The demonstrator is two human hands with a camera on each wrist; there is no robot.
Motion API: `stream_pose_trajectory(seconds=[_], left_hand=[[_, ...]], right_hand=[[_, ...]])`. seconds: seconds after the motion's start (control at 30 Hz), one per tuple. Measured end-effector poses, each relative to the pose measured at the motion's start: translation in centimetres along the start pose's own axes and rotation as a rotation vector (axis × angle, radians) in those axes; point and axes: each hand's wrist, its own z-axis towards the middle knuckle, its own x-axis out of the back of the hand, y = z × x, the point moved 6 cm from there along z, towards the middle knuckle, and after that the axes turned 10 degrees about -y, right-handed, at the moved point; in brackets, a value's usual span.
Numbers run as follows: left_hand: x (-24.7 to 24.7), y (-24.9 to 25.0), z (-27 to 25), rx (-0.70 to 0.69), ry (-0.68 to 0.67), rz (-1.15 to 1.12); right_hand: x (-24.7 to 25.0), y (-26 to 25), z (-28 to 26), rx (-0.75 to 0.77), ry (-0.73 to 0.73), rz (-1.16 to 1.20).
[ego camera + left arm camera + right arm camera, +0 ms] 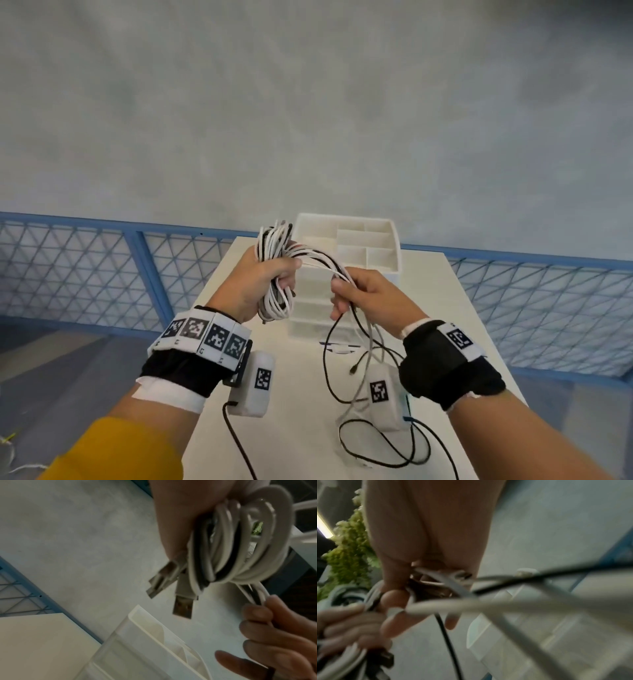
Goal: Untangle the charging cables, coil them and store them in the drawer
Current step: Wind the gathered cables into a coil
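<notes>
My left hand (265, 277) was closed around a coil of cables (279, 270), mostly white with a black strand, held up over the far half of the white table (455, 308). My right hand (363, 294) was raised just beside it, fingers curled and pinching the strands that ran from the coil across to it. From that hand, black and grey loose ends (359, 346) hung down and trailed onto the table in open loops. In the left wrist view, the plugs (173, 582) stuck out below the coil, so those ends were already gathered. The white drawer unit (359, 246) stood directly behind my hands, its top tray divided into compartments; I could not tell from these views whether any drawer front was open. I judged the step in hand to be winding the remaining slack onto the coil. To do it well, I would keep the left grip firm so the loops did not spring apart, and feed each new turn evenly with the right hand, watching that the trailing loops did not knot or snag as they rose. The table was narrow, with edges near on both sides and a blue mesh fence (85, 274) beyond, so the open room for moving lay upward and toward me.
</notes>
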Motion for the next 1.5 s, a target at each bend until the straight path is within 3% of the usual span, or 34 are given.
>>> stream_pose_trajectory(seconds=[0.1,0.2,0.27,0.33,0.43,0.57,0.67,0.7,0.8,0.87,1.07,1.23,1.5], left_hand=[[1.0,-0.8,-0.2,-0.031,0.124,-0.06],[1.5,-2.2,-0.4,-0.003,0.192,-0.097],[0.3,-3.6,-0.6,0.058,0.189,-0.08],[-1.3,-4.8,-0.7,0.085,0.165,-0.166],[-1.6,-5.6,-0.7,0.103,0.206,-0.274],[-1.2,-5.9,-1.0,0.138,0.2,-0.253],[-1.3,-5.5,-0.9,0.107,0.238,-0.26],[-1.1,-5.2,-0.7,0.094,0.27,-0.262],[-0.1,-4.2,-0.1,0.07,0.375,-0.308],[0.6,-3.8,0.2,0.058,0.419,-0.382],[0.3,-2.8,0.5,0.068,0.278,-0.415],[0.4,-1.5,0.9,-0.024,0.214,-0.419],[2.1,0.6,0.0,0.006,0.129,-0.357]], right_hand=[[-0.1,0.6,-0.5,-0.035,-0.043,0.108],[0.0,0.8,0.1,-0.018,0.13,0.201],[-0.4,0.0,0.5,0.04,0.307,0.047],[-1.9,-1.4,0.9,0.086,0.366,-0.143],[-5.0,-1.9,1.2,0.068,0.251,-0.335],[-7.2,-1.4,1.5,-0.062,0.01,-0.583],[-6.9,-1.9,1.5,-0.066,-0.033,-0.608],[-6.4,-2.1,1.5,-0.046,0.026,-0.554],[-4.1,-1.7,0.5,0.015,0.385,-0.363],[-4.0,-1.2,0.0,0.032,0.433,-0.399],[-5.0,1.4,-0.4,-0.014,0.092,-0.221],[-6.3,3.0,-0.8,-0.075,-0.082,0.205],[-5.3,4.2,-1.9,-0.201,-0.362,0.18]])
